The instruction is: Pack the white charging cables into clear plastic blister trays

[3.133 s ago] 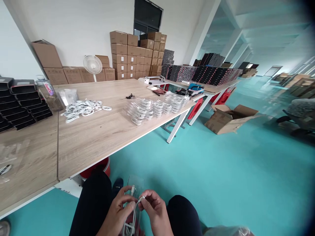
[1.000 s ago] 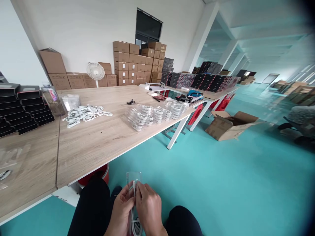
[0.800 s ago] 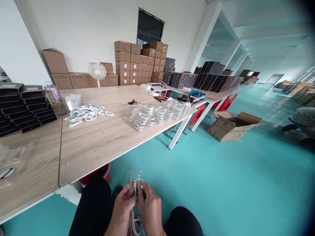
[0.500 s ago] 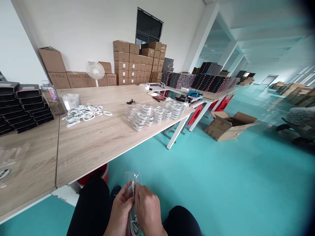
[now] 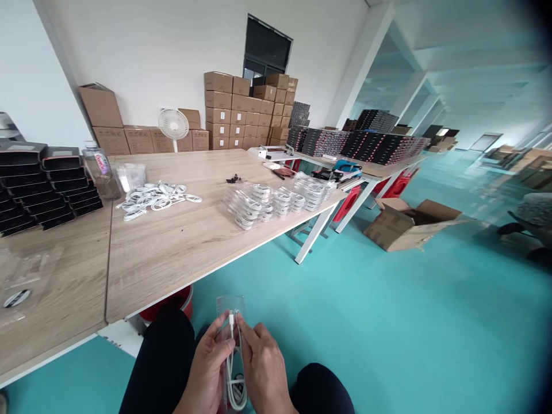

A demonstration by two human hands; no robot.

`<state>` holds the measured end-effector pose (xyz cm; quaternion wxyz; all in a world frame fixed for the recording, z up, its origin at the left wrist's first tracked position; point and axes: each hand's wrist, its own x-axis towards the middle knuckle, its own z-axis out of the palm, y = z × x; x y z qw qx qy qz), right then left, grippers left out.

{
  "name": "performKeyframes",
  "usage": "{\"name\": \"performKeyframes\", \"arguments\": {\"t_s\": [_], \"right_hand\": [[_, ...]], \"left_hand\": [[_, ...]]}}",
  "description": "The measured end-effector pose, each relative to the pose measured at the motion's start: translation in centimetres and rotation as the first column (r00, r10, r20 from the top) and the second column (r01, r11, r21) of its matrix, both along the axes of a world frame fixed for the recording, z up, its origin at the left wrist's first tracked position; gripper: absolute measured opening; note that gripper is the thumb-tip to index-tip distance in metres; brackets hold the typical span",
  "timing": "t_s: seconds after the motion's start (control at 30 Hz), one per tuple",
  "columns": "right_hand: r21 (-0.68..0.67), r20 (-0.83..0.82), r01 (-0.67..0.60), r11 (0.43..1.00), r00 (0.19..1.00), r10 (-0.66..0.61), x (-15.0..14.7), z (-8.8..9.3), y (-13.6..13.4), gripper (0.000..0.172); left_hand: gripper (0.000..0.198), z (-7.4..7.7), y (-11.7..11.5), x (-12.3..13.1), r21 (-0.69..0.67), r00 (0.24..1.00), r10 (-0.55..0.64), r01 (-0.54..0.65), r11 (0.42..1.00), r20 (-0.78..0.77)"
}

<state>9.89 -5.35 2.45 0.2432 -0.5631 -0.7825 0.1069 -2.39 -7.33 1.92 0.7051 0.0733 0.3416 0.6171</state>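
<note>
Above my lap, my left hand (image 5: pixel 211 359) grips a clear plastic case (image 5: pixel 225 302) along its left side, thumb across the front. Inside lies a coiled white charging cable (image 5: pixel 236 394), one plug pointing up near the case's top. My right hand (image 5: pixel 264 359) closes on the right side, its index fingertip pressed on the cable beside the plug. A dark round mark shows through the lower coil. On the table, several filled clear cases (image 5: pixel 276 201) stand in stacks, and a heap of loose white cables (image 5: pixel 157 198) lies farther left.
The wooden table (image 5: pixel 190 241) runs in front and to the left. Stacked black boxes (image 5: pixel 43 190) and a plastic bottle (image 5: pixel 101 172) stand at its left. An open carton (image 5: pixel 409 224) sits on the green floor at right. A red bucket (image 5: pixel 172 305) is under the table edge.
My right hand has shifted slightly down and right, with its index finger now extended onto the cable. More of the plug and coil shows. The view has turned slightly left.
</note>
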Motion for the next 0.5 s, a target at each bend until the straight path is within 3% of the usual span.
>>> {"name": "performKeyframes", "arguments": {"t_s": [0.3, 0.43, 0.5], "right_hand": [[-0.014, -0.031, 0.004, 1.0, 1.0, -0.004, -0.1, 0.3, -0.6, 0.038], [0.086, 0.07, 0.054, 0.995, 0.996, -0.061, -0.4, -0.5, -0.8, 0.041], [0.114, 0.042, 0.079, 0.99, 0.996, -0.084, -0.6, -1.1, -0.8, 0.045]], "left_hand": [[0.051, 0.7, -0.2, 0.1, -0.004, 1.0, 0.0, -0.001, 1.0, -0.016], [0.047, 1.0, -0.2, 0.3, -0.029, 0.999, 0.021, -0.022, 0.999, -0.03], [0.045, 1.1, -0.1, 0.4, -0.026, 0.999, 0.022, -0.023, 0.999, -0.03]]}}
